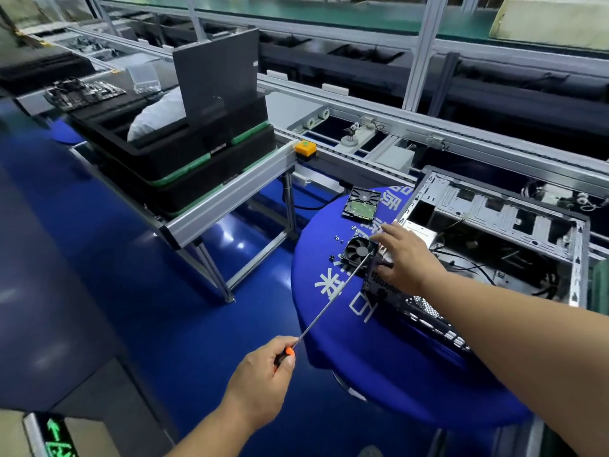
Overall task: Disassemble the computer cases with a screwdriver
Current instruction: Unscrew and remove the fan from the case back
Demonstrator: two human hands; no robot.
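Opened computer case (pixel 501 225) lying on its side at right, part on the blue-clothed round table (pixel 329 291), part against the conveyor line (pixel 362 103); inside stripped to bare metal and loose cables. Motherboard (pixel 415 308) out on the cloth, black cooler fan (pixel 357 250) mounted at its far end. Right hand (pixel 405 258) laid over the board beside the fan, fingers spread and bearing down. Left hand (pixel 263 371) curled round the orange-and-black handle of a long screwdriver (pixel 333 301), tip at the fan's near corner. Advisable: shaft square to the screw, board pinned flat, released screw parked with the loose screws (pixel 339 240) nearby. Hard drive (pixel 362 204) set aside further back. Beyond: stacked black trays (pixel 184 159) on an aluminium stand, glossy blue floor (pixel 131 258).
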